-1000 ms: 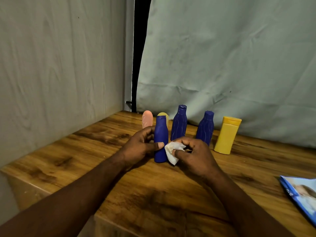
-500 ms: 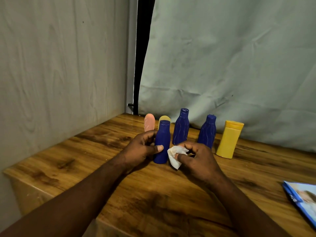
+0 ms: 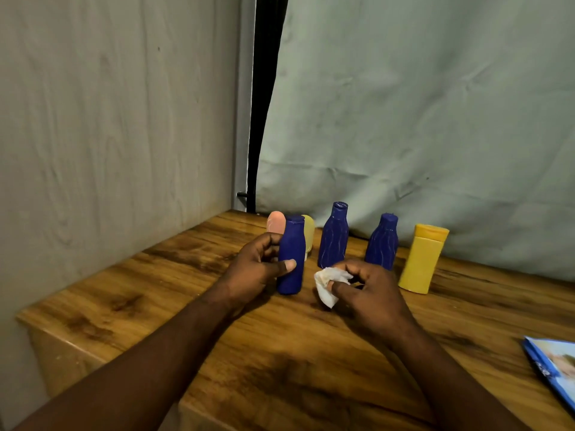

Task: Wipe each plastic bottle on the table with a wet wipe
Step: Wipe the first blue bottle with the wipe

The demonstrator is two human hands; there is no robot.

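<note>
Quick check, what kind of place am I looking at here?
Likely a makeshift indoor recording corner, not a kitchen: a wooden table pushed against a pale panelled wall, a creased cloth backdrop hung behind, and plastic bottles lined up.

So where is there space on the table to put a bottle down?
Bare wood lies left of the left hand toward the wall, and near the front edge between the forearms. It is crowded at the back, where the bottles stand in a row.

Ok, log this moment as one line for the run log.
left hand: gripping smooth blue bottle, upright on table | right hand: holding wet wipe, off bottle | step: wiping paused
</note>
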